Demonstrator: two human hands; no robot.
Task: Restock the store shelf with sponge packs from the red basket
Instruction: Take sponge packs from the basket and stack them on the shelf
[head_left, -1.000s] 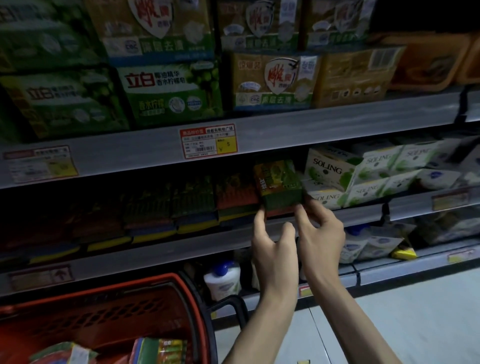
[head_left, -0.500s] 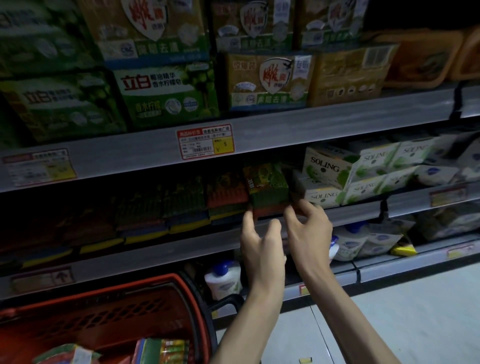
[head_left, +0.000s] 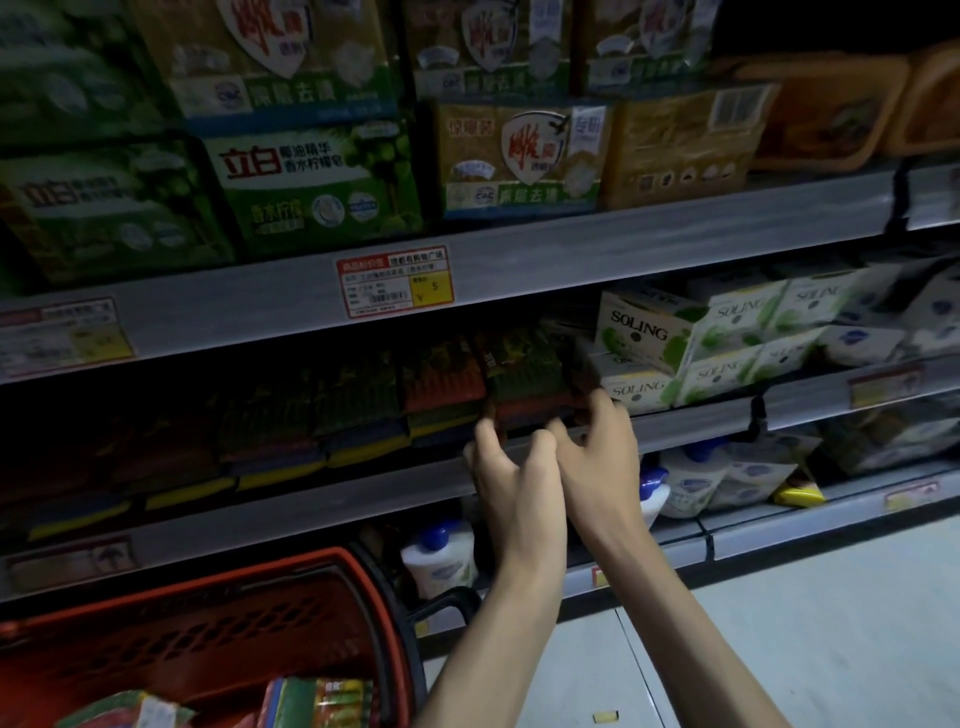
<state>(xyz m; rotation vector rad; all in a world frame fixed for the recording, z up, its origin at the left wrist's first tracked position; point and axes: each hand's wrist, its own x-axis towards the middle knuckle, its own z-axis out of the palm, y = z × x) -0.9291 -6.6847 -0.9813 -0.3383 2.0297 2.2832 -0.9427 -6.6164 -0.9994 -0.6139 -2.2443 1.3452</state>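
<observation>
The middle shelf (head_left: 363, 483) holds the sponge row, and the red basket (head_left: 182, 639) sits at lower left. The end sponge pack (head_left: 524, 364) stands upright beside the SOLING boxes (head_left: 644, 332), directly ahead of both hands. The right hand (head_left: 597, 457) curls its fingers on the pack's lower right corner. The left hand (head_left: 511, 467) touches the lower left corner, but its grip is unclear.

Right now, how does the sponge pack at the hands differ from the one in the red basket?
The shelf pack stands upright at the right end of the sponge row, in shadow; the basket pack sits in the red basket, better lit. Left hand and right hand are at the shelf pack's lower edge; nothing touches the basket pack. Both have green wrappers.
</observation>
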